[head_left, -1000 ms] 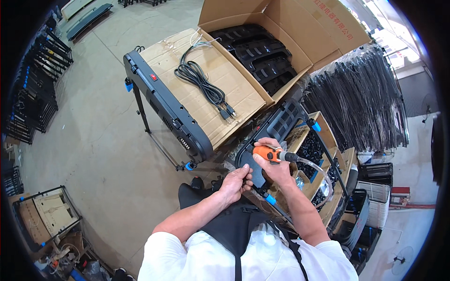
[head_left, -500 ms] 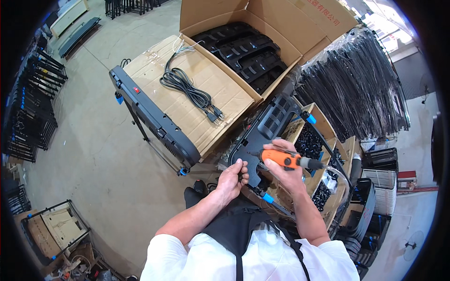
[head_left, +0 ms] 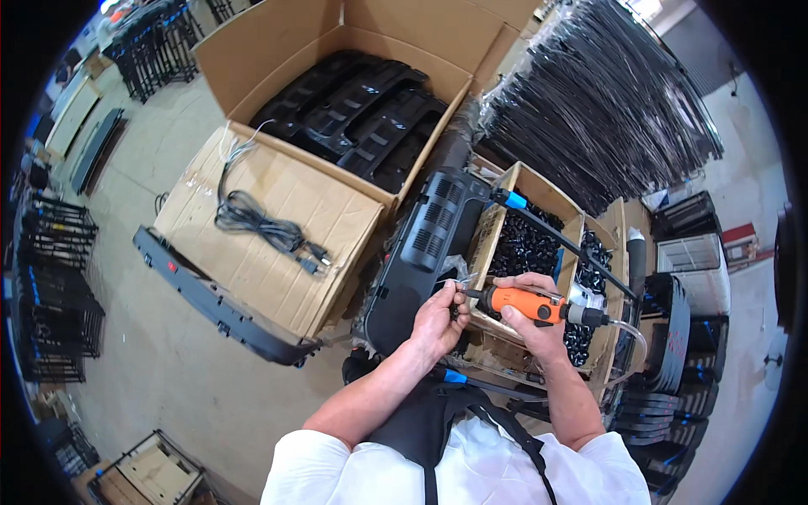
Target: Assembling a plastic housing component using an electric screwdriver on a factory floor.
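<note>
Orange pneumatic screwdriver (head_left: 523, 304) is gripped in right hand (head_left: 544, 333); its bit is held off the black housing (head_left: 394, 313), beside the pinched fingertips of the curled left hand (head_left: 438, 324). What is pinched cannot be told. Vented cover (head_left: 436, 220) sits on housing; fastening seems unfinished, installed screws unclear. Power cord (head_left: 252, 217) lies unattached on cardboard (head_left: 324, 198).

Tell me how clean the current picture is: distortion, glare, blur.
Head view: fisheye bends straight edges toward the black rim; head view: glare streaks the wrapped black bundle, and a patch near the top right is blown white; head view: the coiled cable looks slightly soft; head view: detail at the left hand's fingertips is too small to make out.
</note>
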Demonstrator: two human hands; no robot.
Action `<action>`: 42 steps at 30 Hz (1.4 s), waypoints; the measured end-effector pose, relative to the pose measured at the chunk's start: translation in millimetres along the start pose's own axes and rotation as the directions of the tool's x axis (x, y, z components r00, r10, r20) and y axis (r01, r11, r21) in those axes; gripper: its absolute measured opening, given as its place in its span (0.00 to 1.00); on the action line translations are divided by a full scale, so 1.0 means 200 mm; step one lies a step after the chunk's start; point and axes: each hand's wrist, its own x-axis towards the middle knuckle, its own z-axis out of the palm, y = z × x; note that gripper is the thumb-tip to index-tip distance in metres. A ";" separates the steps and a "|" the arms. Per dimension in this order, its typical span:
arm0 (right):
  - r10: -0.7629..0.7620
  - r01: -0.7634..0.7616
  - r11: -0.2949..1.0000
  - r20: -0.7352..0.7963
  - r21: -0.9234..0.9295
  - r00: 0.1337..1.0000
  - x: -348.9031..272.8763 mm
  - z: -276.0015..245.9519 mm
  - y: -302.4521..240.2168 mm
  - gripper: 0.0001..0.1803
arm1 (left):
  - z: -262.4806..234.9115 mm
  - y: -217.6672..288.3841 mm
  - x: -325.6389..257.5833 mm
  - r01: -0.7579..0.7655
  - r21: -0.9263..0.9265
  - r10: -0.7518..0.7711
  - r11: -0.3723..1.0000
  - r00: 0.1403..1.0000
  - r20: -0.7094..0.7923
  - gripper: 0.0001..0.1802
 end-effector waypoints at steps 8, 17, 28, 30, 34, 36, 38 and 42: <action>-0.047 0.050 0.998 -0.090 0.028 0.995 0.22 -0.44 0.08 0.26 | 0.35 -0.18 0.41 0.122 0.032 -0.120 0.992 0.991 -0.054 0.14; -0.068 0.073 0.997 -0.131 0.028 0.989 0.78 -0.81 0.27 0.26 | 0.45 -0.32 0.70 0.092 0.262 -0.050 0.961 0.985 -0.163 0.18; 0.003 -0.004 1.000 -0.048 -0.011 0.999 1.17 -0.73 0.41 0.24 | 0.28 -0.28 0.77 0.099 0.403 -0.025 0.910 0.983 -0.184 0.17; 0.012 -0.014 0.999 -0.035 -0.035 0.999 1.20 -0.71 0.43 0.24 | 0.29 -0.25 0.78 0.075 0.441 -0.002 0.894 0.987 -0.163 0.16; 0.039 -0.040 0.991 -0.009 -0.128 0.999 1.24 -0.65 0.45 0.23 | 0.30 -0.18 0.81 0.045 0.427 -0.001 0.903 0.995 -0.102 0.16; 0.051 -0.050 0.988 0.007 -0.145 0.999 1.26 -0.63 0.44 0.23 | 0.32 -0.14 0.82 0.038 0.437 0.009 0.899 0.995 -0.104 0.16; 0.045 -0.032 0.972 0.050 -0.232 0.998 1.26 -0.60 0.42 0.21 | 0.32 -0.10 0.82 0.032 0.459 -0.008 0.888 0.998 -0.055 0.16; 0.014 0.010 0.941 0.068 -0.339 0.998 1.30 -0.59 0.43 0.19 | 0.32 -0.08 0.87 -0.023 0.483 0.034 0.875 0.999 -0.014 0.16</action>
